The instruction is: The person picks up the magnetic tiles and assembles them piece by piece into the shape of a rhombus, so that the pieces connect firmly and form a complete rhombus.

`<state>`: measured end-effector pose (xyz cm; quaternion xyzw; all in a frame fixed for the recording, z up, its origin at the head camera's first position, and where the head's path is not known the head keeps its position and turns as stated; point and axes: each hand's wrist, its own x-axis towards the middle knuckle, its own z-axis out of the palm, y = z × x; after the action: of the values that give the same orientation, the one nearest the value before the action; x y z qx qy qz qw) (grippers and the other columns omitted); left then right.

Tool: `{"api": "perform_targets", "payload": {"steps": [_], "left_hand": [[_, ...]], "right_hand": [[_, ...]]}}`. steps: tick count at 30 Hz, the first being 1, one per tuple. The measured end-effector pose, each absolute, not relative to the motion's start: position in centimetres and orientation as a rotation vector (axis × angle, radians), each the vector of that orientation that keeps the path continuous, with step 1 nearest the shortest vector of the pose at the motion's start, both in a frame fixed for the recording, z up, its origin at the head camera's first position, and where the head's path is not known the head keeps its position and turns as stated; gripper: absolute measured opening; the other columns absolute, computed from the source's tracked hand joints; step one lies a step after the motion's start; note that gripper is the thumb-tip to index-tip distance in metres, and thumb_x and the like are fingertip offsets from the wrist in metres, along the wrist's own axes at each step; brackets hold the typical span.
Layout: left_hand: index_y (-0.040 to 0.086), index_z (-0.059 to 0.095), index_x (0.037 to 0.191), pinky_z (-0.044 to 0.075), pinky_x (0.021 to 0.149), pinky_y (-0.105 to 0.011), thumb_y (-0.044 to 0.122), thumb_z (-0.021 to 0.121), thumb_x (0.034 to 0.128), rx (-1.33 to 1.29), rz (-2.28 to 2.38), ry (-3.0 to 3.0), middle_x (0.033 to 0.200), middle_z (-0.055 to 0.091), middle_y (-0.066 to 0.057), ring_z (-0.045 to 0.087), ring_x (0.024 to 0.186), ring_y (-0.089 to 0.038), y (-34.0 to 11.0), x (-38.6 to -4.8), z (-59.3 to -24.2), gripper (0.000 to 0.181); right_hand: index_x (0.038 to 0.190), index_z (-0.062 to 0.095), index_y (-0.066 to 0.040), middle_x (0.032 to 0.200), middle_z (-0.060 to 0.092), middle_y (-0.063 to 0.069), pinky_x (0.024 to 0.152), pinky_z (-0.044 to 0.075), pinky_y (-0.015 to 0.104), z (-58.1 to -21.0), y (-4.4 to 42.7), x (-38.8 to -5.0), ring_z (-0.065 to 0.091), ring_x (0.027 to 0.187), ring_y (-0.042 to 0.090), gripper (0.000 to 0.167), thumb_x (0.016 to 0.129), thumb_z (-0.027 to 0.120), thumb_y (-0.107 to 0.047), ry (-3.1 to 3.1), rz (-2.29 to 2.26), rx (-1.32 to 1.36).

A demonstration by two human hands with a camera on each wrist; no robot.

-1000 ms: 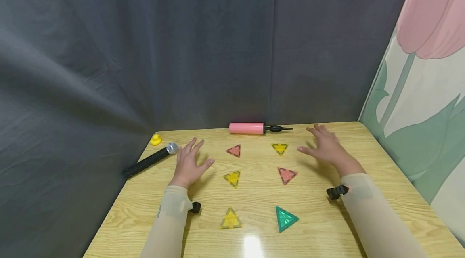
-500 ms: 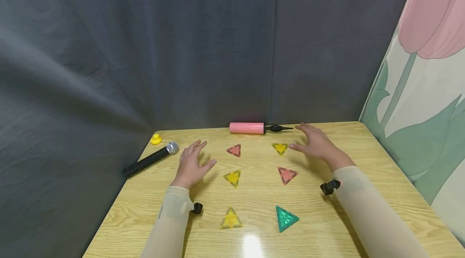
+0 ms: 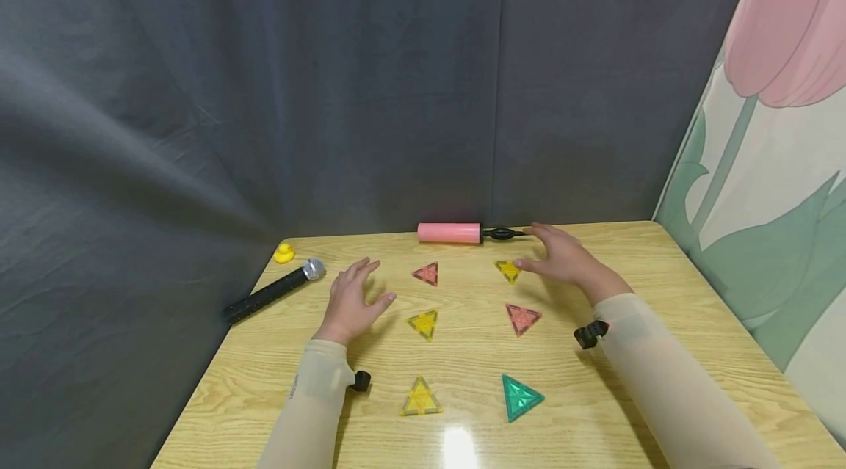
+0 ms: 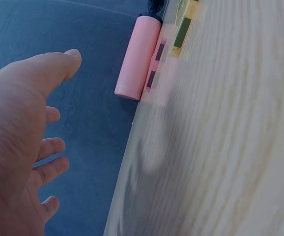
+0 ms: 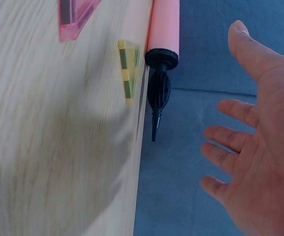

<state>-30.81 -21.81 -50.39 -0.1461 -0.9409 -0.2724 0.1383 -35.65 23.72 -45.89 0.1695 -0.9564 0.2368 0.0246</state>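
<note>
In the head view, the left hand [image 3: 352,305] hovers over the table with fingers spread, left of a yellow triangle [image 3: 424,324] and a small pink triangle [image 3: 426,274]. The right hand [image 3: 562,257] is held above the table at the back right, empty, its thumb tip overlapping the edge of another yellow triangle [image 3: 507,271]. Its fingertips are near the black nozzle of a pink pump [image 3: 449,233]. Both wrist views show an empty palm: left hand [image 4: 21,137], right hand [image 5: 265,137]. Whether the right thumb touches the triangle, I cannot tell.
Nearer the front lie a yellow triangle [image 3: 421,398] and a green triangle [image 3: 521,398], with a pink triangle [image 3: 523,319] behind the green one. At the left are a black microphone [image 3: 267,296] and a yellow duck [image 3: 283,254]. A dark curtain [image 3: 396,87] hangs behind.
The right hand has moved left, toward the back yellow triangle and the pump's nozzle. The left hand has shifted slightly right. The objects on the table have stayed in place.
</note>
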Motion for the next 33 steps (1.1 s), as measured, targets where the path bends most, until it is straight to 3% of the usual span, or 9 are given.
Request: {"api": "perform_targets", "payload": {"steps": [14, 27, 33], "left_hand": [[0.020, 0.047, 0.158, 0.022, 0.122, -0.061, 0.050, 0.077, 0.0942, -0.449, -0.844, -2.769, 0.163, 0.040, -0.007, 0.037, 0.149, -0.036, -20.6, -30.0, -50.7, 0.077], [0.021, 0.052, 0.155, 0.027, 0.121, -0.060, 0.054, 0.078, 0.0921, -0.439, -0.862, -2.795, 0.161, 0.043, -0.003, 0.040, 0.147, -0.034, -20.0, -29.9, -51.2, 0.075], [0.020, 0.055, 0.153, 0.030, 0.120, -0.059, 0.055, 0.077, 0.0920, -0.445, -0.859, -2.831, 0.157, 0.048, -0.001, 0.043, 0.145, -0.031, -19.3, -29.5, -51.1, 0.074]], "right_hand": [[0.157, 0.045, -0.004, 0.160, 0.040, 0.026, 0.116, 0.033, 0.065, -44.7, 20.3, -37.0, 0.038, 0.146, 0.048, 0.080, 0.095, 0.078, -0.043, -3.001, 0.847, 0.654], [0.160, 0.042, -0.007, 0.164, 0.035, 0.024, 0.116, 0.033, 0.064, -44.5, 18.0, -37.8, 0.034, 0.149, 0.046, 0.086, 0.095, 0.077, -0.049, -3.069, 0.894, 0.671], [0.159, 0.043, -0.006, 0.164, 0.036, 0.023, 0.118, 0.033, 0.063, -44.6, 16.9, -38.1, 0.033, 0.150, 0.044, 0.083, 0.095, 0.078, -0.046, -3.085, 0.936, 0.691]]}}
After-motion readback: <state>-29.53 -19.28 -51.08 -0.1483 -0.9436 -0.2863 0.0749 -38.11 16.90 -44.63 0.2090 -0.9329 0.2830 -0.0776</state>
